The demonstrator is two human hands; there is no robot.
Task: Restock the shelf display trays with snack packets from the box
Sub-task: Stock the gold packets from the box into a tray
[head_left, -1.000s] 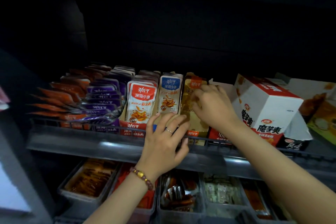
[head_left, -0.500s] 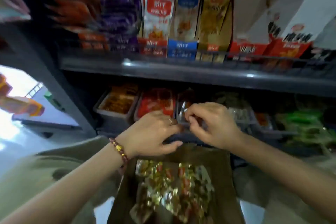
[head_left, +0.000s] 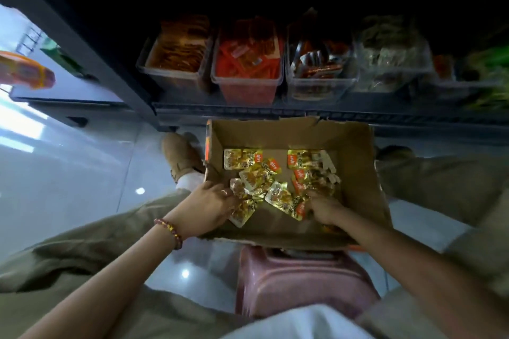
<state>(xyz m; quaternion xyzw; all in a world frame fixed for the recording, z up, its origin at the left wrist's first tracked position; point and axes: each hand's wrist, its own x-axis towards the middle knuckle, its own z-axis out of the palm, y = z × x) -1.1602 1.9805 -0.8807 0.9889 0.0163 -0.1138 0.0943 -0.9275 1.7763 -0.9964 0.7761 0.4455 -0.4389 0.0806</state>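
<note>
Head view: your gaze points straight down into the cardboard box (head_left: 358,173) on the floor between your knees. A second ago it was on the upper shelf, where your hands were squaring up the gold row in its display tray.
Change: both hands have left that tray and dropped into the box. The upper trays are out of frame now.
Meaning for the task: I judge one placing round is finished and you are at the pick-up step of the next. The box is far from spent, so more rounds remain.
Left hand (head_left: 209,205): it is inside the box at its left side, fingers curled over a small bunch of gold snack packets (head_left: 259,176), with one packet poking out under the palm.
Right hand (head_left: 326,209): it is inside at the near right, fingers curled down on packets there. How many it holds, I cannot tell.
Box contents: a loose, thin scatter of gold packets with red-orange label corners lies over the middle of the box floor, with bare cardboard showing around them.
Box position: it sits just in front of the pink stool (head_left: 303,281), close below the bottom shelf (head_left: 275,114).
Bottom-shelf bins: clear plastic tubs stand side by side. The leftmost bin (head_left: 168,80) holds orange-brown packets. The next bin (head_left: 248,89) holds red packets, and the third bin (head_left: 316,89) a mix of dark and red packs. The fourth bin (head_left: 391,76) holds greenish packs. Farther right is blurred.
</note>
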